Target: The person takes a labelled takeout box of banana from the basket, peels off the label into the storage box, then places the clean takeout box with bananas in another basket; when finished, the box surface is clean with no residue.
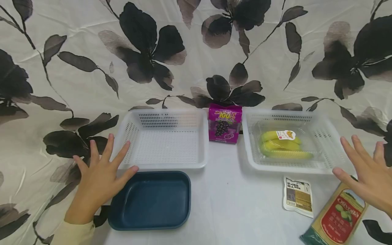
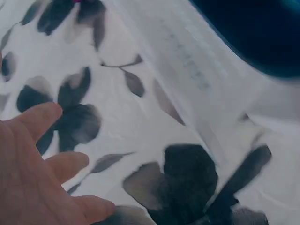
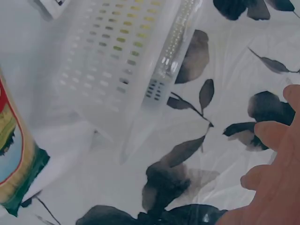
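My left hand point(image 1: 99, 180) is spread with its fingers apart, overlapping the near left corner of a white perforated basket point(image 1: 165, 165) and the left side of a dark blue tray point(image 1: 150, 204) in the head view. Nothing is in it. At the right edge, my right hand point(image 1: 367, 173) also has its fingers spread and holds nothing. It is beside a second white basket point(image 1: 288, 169) and over the top end of a tan package with a red label point(image 1: 341, 216). A clear plastic box of bananas point(image 1: 280, 146) lies inside that right basket.
Between the two baskets stands a purple grape candy package point(image 1: 225, 124). A small white and brown packet point(image 1: 297, 197) lies in front of the right basket. White cloth with dark flowers point(image 1: 141, 44) spreads behind and to the sides.
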